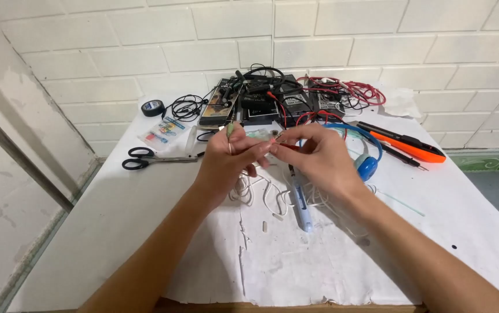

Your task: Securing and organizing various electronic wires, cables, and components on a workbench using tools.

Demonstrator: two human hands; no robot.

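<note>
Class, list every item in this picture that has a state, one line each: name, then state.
left hand: raised, pinching a thin wire
right hand: raised, pinching a small red piece
scissors: shut, lying flat
tape roll: lying flat near the wall
white cable: loose, tangled on the paper
blue headphones: lying behind the right hand
orange tool: lying flat, untouched

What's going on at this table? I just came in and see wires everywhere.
A person works with both hands over a white paper-covered table. The left hand and right hand meet above a white cable, pinching something small between the fingertips; what it is can't be made out. A pen-like tool lies under the hands. Scissors, black tape, blue headphones, an orange tool and red wires lie around.
</note>
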